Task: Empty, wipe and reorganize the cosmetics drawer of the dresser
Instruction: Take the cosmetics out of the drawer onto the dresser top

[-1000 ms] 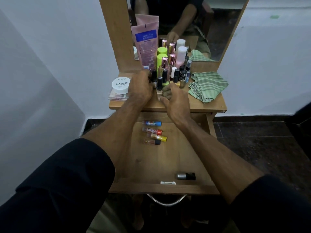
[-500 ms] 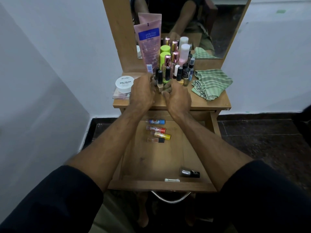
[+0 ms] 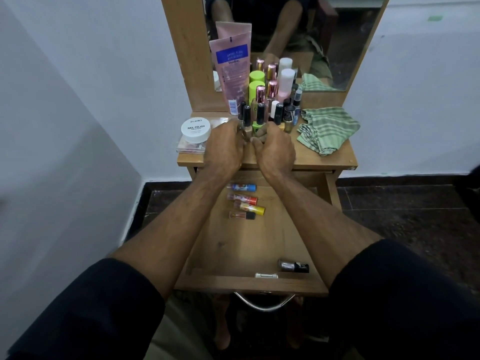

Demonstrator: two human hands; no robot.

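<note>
The dresser's wooden drawer (image 3: pixel 246 245) is pulled open below the top. My left hand (image 3: pixel 224 148) and my right hand (image 3: pixel 276 149) rest side by side on the dresser top (image 3: pixel 335 159), at the front of a cluster of nail polish bottles (image 3: pixel 278 113). My left fingers curl around a beige bottle with a black cap (image 3: pixel 246 127). A green bottle with a black cap (image 3: pixel 258 126) is held in my right fingers. Most of my fingertips are hidden. Several small lip balm tubes (image 3: pixel 242 198) lie at the back of the drawer.
A dark bottle (image 3: pixel 293 266) and a small white piece (image 3: pixel 266 275) lie at the drawer's front. On top stand a pink tube (image 3: pixel 232 71), a white nail polish remover jar (image 3: pixel 196 129) on a clear case, and a green striped cloth (image 3: pixel 328 128). A mirror (image 3: pixel 337 35) stands behind.
My two hands have drawn closer together at the front of the bottle cluster, and my right hand has moved up onto the dresser top. The drawer's contents have not moved.
</note>
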